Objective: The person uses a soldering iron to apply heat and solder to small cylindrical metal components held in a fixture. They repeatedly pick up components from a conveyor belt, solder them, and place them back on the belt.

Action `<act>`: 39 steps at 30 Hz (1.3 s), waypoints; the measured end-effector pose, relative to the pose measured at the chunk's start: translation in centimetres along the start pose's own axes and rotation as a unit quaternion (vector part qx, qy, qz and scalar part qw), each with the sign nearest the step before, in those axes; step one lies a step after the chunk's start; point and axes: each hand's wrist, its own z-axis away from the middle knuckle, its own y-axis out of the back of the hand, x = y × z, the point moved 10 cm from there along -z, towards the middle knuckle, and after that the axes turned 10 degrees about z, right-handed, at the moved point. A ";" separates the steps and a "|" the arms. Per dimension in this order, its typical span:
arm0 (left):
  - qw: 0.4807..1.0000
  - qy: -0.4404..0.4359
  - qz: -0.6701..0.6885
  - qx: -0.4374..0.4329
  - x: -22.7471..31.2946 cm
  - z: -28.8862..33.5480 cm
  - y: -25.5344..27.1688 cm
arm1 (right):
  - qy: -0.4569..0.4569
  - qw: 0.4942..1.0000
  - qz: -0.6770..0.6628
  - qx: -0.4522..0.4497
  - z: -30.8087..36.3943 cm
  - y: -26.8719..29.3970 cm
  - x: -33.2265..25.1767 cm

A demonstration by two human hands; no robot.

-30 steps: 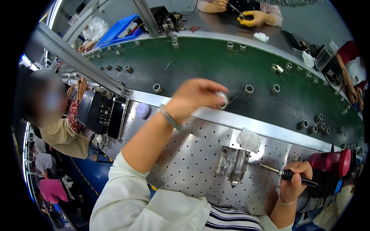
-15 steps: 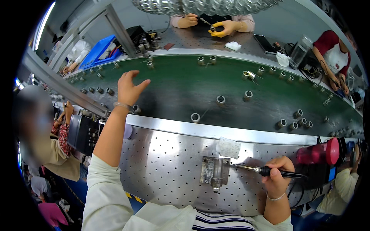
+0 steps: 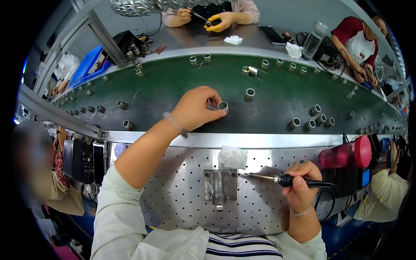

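Over the green belt, my left hand (image 3: pixel 197 106) has its thumb and fingers closed around a short, hollow metal cylinder (image 3: pixel 222 106). Thin wire-like leads show beside its fingers. My right hand (image 3: pixel 302 186) grips the dark handle of a soldering iron (image 3: pixel 281 180), whose metal tip points left. That tip is just right of a metal fixture (image 3: pixel 219 186) with a rounded block on a flat plate, lying on the perforated metal table (image 3: pixel 173 190). A whitish folded pad (image 3: pixel 233 157) lies behind the fixture.
More hollow cylinders stand on the green conveyor belt (image 3: pixel 164 93), with a cluster at right (image 3: pixel 321 119). A pink container (image 3: pixel 346 152) lies at the table's right. Across the belt, a co-worker's yellow-tipped hand (image 3: pixel 221 21) works on a small part. A metal post (image 3: pixel 104 37) rises at left.
My left hand has come down and rightward across the belt and taken hold of a cylinder. The soldering iron stays in my right hand. The whole view has shifted somewhat.
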 end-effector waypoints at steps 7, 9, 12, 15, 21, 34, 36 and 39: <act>0.845 0.202 0.432 -0.243 2.2 8.2 -5.3 | 0.011 1.000 -0.005 -0.009 0.2 -0.5 -0.1; 0.828 0.187 0.459 -0.262 2.8 9.1 -6.0 | 0.025 0.999 0.026 -0.022 0.2 -0.7 -0.2; 0.815 0.201 0.473 -0.268 2.3 9.4 -6.8 | 0.036 0.997 0.048 -0.039 0.2 -1.2 -0.2; 0.795 0.239 0.483 -0.279 1.8 10.2 -7.4 | 0.034 0.997 0.050 -0.042 0.3 -1.6 -0.1; 0.737 0.279 0.562 -0.251 1.7 10.9 -8.1 | 0.033 0.998 0.031 -0.043 0.3 -1.5 0.2; 0.668 0.265 0.691 -0.080 1.1 10.9 -7.0 | 0.027 0.998 -0.013 -0.049 0.3 -1.3 0.7; 0.687 0.243 0.680 -0.087 1.2 11.0 -6.2 | 0.026 0.998 -0.011 -0.047 0.3 -1.3 0.7; 0.719 0.215 0.654 -0.091 1.3 11.3 -5.1 | 0.027 0.999 -0.008 -0.046 0.3 -1.4 0.6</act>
